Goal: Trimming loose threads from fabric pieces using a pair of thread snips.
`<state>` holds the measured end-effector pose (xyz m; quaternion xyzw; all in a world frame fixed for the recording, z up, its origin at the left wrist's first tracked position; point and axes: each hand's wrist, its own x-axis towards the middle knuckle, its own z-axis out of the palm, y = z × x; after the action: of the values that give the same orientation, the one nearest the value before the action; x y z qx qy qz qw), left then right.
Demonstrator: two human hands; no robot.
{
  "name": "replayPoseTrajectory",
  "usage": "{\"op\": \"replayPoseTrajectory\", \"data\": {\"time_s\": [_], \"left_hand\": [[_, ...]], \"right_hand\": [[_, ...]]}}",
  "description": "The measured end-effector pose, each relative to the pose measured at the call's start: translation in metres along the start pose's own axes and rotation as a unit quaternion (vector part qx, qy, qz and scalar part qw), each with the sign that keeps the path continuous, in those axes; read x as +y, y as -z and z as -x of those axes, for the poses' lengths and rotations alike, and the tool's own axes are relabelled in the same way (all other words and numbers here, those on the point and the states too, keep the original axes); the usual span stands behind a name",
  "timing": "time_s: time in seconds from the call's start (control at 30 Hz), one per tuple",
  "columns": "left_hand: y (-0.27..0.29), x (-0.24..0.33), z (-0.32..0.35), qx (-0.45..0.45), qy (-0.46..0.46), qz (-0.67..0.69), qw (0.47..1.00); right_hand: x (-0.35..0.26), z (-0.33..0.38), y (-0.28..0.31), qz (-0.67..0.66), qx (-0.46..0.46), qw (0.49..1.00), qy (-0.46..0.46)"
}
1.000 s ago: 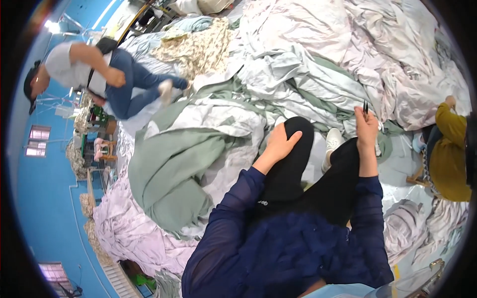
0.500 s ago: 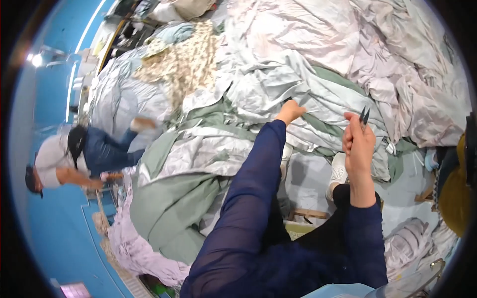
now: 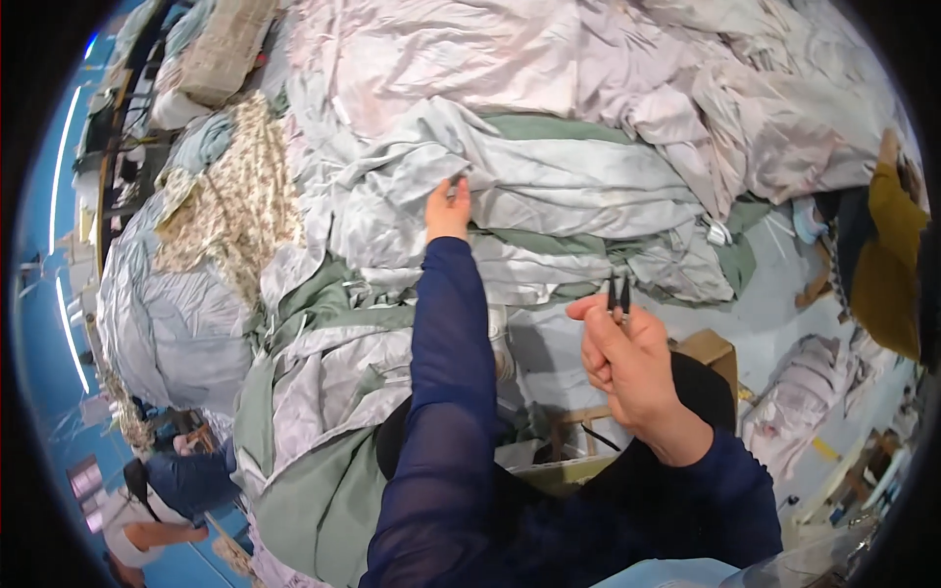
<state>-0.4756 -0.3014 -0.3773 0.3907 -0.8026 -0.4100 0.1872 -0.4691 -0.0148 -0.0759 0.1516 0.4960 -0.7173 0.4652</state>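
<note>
change since half a second ago: the left hand (image 3: 448, 209) has been carried further up and away along the heap, and the right hand (image 3: 627, 367) has been drawn lower and nearer the body; the co-worker in blue and white has slid to the lower left edge.
left grip: fingers are closed on a fold of the pale grey sheet (image 3: 549, 196), the cloth pinched at the fingertips, the navy sleeve stretched out straight behind.
right grip: a small pair of dark snips (image 3: 618, 294) is held between thumb and fingers, tips pointing up; the hand is raised in the air and touches no cloth.
where the cloth lies: the gripped fold is up and to the left of the snips, well apart from them; the left hand is the nearer one, being already on it.
long axis: the sheet's folds run across the view, left to right, with green bands (image 3: 569, 129) above and below.
around: a flowered cloth (image 3: 230, 206) lies to the left, pinkish white linen (image 3: 549, 59) is piled beyond, a green sheet (image 3: 314, 490) hangs beside the left arm.
further out: a cardboard box (image 3: 711, 348) stands behind the right wrist; a person in a mustard top (image 3: 887, 255) is seen at the right edge.
</note>
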Motion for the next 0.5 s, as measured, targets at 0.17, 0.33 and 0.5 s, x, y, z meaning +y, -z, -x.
{"op": "replayPoseTrajectory", "data": {"time_s": [0.17,0.33,0.5], "left_hand": [[0.056,-0.02,-0.022,0.092,0.46,0.523,0.712],[0.037,0.02,0.11,-0.13,0.367,0.31,0.868],[0.039,0.051,0.203,-0.163,0.327,0.353,0.861]], "right_hand": [[0.012,0.0,-0.019,0.01,-0.065,0.998,0.022],[0.023,-0.012,-0.013,0.086,-0.054,0.989,0.104],[0.044,-0.006,-0.027,0.243,-0.089,0.942,0.216]]}}
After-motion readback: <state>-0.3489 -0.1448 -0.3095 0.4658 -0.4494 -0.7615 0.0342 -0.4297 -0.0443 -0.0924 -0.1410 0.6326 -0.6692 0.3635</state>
